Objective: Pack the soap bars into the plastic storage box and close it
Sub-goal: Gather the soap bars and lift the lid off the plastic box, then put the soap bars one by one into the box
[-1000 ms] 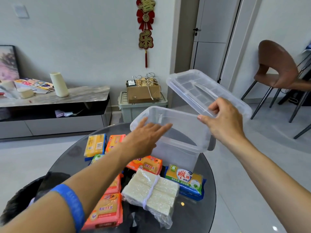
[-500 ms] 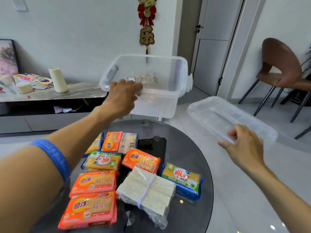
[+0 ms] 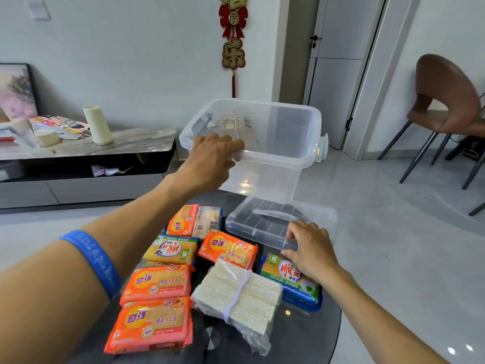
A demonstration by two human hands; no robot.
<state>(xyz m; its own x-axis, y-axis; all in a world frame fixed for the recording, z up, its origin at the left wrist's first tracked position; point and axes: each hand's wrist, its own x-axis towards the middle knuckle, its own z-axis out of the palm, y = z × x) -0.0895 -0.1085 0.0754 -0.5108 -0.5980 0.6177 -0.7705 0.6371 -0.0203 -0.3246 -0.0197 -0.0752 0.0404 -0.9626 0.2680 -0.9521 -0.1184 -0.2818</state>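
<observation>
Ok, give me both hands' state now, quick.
Left hand: grips the clear storage box by its rim.
Right hand: holds the clear lid by its edge.

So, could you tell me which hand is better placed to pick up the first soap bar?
Right. The right hand holds the lid down by the blue-green soap pack; the left hand is busy gripping the box by its rim.

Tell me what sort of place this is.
Likely a home living room: a low cabinet, a red hanging ornament, and a brown chair by a door.
</observation>
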